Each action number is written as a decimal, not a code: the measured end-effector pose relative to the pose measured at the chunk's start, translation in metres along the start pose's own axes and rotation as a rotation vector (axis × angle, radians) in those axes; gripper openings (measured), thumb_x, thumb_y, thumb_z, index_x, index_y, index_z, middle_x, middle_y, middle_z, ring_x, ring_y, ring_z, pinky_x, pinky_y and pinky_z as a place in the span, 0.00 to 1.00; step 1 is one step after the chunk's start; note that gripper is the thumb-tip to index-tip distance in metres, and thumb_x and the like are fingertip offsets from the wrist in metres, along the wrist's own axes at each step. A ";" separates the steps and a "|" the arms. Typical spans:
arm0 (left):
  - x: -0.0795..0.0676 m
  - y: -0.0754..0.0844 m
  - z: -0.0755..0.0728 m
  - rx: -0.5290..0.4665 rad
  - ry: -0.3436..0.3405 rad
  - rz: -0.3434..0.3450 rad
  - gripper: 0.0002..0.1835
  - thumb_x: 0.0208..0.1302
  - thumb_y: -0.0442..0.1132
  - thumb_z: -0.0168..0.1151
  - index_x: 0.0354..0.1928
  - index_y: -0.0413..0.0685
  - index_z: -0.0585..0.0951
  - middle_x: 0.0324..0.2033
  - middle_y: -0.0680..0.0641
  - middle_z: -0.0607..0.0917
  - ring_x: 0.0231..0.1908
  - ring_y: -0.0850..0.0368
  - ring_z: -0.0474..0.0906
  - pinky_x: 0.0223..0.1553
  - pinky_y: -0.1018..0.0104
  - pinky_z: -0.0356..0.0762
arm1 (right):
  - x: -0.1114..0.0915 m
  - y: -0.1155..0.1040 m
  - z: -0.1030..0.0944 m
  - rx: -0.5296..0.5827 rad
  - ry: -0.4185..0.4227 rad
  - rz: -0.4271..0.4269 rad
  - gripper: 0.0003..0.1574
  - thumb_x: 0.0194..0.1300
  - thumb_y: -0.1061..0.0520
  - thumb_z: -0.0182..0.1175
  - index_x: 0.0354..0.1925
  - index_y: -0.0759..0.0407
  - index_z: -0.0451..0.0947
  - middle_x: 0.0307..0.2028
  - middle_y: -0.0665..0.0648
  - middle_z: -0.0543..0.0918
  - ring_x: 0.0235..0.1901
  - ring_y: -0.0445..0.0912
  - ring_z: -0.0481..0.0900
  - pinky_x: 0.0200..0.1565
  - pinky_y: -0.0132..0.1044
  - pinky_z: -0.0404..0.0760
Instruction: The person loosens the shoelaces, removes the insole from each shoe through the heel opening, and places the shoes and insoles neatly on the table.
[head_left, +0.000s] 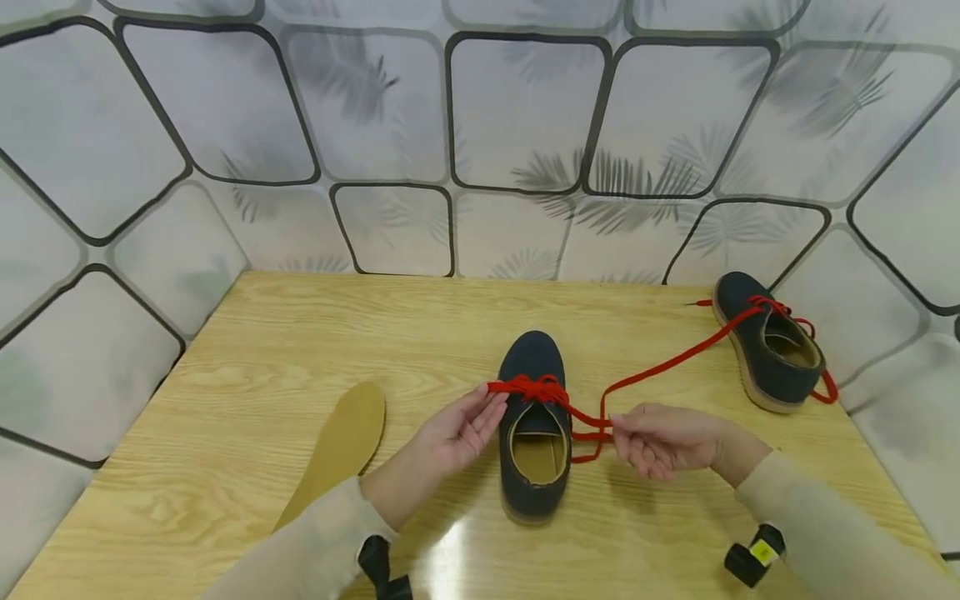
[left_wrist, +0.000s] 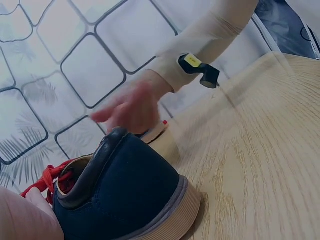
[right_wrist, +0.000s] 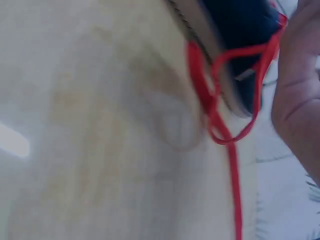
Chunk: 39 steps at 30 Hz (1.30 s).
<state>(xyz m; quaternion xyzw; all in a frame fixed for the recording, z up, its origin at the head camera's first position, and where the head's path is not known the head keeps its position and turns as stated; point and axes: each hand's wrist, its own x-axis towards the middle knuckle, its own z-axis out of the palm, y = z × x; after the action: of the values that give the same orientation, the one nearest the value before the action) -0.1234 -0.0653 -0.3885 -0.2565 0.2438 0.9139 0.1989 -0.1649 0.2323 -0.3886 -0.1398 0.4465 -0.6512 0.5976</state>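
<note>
A navy shoe [head_left: 532,354] stands on the wooden table, toe pointing away, its red shoelace [head_left: 538,389] bunched in loops over the tongue. At the shoe's left side my left hand [head_left: 467,429] pinches a piece of that lace between thumb and fingers. On the opposite side my right hand [head_left: 667,437] pinches lace strands drawn out from the knot, its other fingers loosely curled. In the left wrist view the shoe's heel [left_wrist: 135,185] fills the front, and the right hand looks blurred behind it. Red loops hang beside the shoe in the right wrist view.
A second navy shoe [head_left: 787,383] with red laces stands at the far right. One long lace [head_left: 675,360] runs from it toward my right hand. A tan insole [head_left: 345,437] lies left of my left hand, partly under the sleeve. Patterned panels [head_left: 525,117] enclose the table's back and sides.
</note>
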 end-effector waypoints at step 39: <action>0.010 -0.007 -0.001 0.073 -0.080 -0.038 0.13 0.71 0.38 0.51 0.33 0.47 0.84 0.33 0.49 0.87 0.38 0.58 0.82 0.45 0.71 0.78 | 0.057 -0.017 0.005 0.574 0.637 -0.033 0.19 0.74 0.53 0.44 0.33 0.60 0.77 0.29 0.53 0.80 0.30 0.39 0.79 0.38 0.23 0.78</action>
<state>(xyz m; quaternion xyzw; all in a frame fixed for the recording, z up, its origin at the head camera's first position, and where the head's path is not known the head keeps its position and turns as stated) -0.1277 -0.0577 -0.3969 -0.2171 0.2637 0.9100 0.2351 -0.1858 0.1772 -0.3931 0.2332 0.4071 -0.7692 0.4339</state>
